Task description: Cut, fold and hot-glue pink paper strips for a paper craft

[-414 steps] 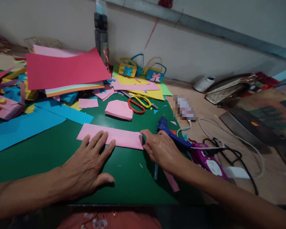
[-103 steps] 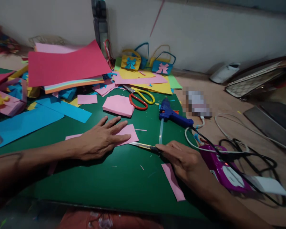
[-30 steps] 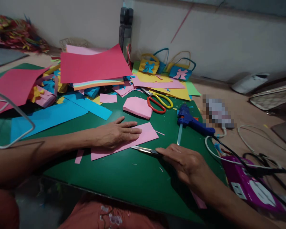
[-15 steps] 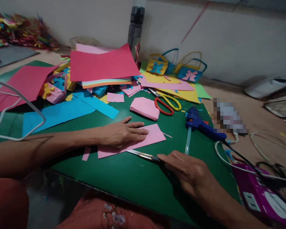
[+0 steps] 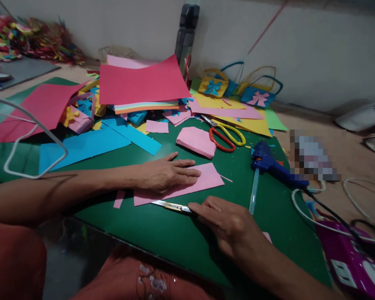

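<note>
My left hand (image 5: 167, 174) lies flat with fingers stretched out, pressing on a pink paper strip (image 5: 210, 177) on the green board. My right hand (image 5: 223, 218) is closed around a utility knife (image 5: 176, 207). Its blade points left and lies at the near edge of the pink strip; the tip is close to that edge. A thin pink sliver (image 5: 226, 178) rests by the strip's right end, and a small pink scrap (image 5: 119, 199) at its left. Beyond the strip sits a folded pink paper piece (image 5: 196, 141).
Scissors (image 5: 226, 137) with red and yellow handles and a blue glue gun (image 5: 276, 168) lie to the right. Stacked coloured sheets (image 5: 143, 85) and blue strips (image 5: 87, 143) are behind. Small paper bags (image 5: 258, 98) stand near the wall. A purple power strip (image 5: 346, 254) is at the right.
My right hand has moved the knife leftward along the near edge of the pink strip. My left hand stays flat on the paper. The whole view has shifted slightly.
</note>
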`<state>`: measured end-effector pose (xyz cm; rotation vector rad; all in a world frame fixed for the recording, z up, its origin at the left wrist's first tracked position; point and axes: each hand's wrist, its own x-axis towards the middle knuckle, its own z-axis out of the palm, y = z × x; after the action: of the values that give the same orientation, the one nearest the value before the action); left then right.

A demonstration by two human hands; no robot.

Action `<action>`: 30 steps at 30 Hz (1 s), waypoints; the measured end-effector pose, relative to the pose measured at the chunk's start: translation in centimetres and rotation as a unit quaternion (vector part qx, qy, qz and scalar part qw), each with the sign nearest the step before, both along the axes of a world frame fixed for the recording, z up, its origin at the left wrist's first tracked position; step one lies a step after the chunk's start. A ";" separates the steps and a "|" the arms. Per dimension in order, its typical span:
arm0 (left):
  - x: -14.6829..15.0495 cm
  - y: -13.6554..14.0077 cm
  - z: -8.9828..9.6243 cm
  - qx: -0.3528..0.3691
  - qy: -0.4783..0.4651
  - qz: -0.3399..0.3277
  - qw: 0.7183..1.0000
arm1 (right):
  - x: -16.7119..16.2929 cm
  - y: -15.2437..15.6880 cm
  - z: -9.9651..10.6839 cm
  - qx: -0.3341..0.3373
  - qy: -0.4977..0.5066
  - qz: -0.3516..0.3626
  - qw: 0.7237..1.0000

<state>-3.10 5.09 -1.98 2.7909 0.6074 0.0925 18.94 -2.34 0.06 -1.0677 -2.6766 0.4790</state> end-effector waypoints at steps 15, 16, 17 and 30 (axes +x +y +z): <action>0.0 0.1 0.1 0.000 0.019 -0.003 1.000 | -1.7 -0.2 -0.3 -0.019 -0.011 0.019 1.000; 0.0 0.1 0.0 0.002 0.017 -0.001 1.000 | -1.7 -0.3 -0.3 -0.021 -0.013 0.022 0.999; 0.0 0.1 0.0 0.004 0.014 0.000 1.000 | -1.8 -0.4 -0.3 -0.022 -0.013 0.025 0.999; -0.2 0.2 -0.7 0.032 -0.012 -0.021 0.999 | -1.0 -2.5 0.4 -0.035 0.022 0.027 0.999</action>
<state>-3.32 5.31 -2.72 2.8580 0.5491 0.1387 17.99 -4.82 0.48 -0.9920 -2.6742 0.6033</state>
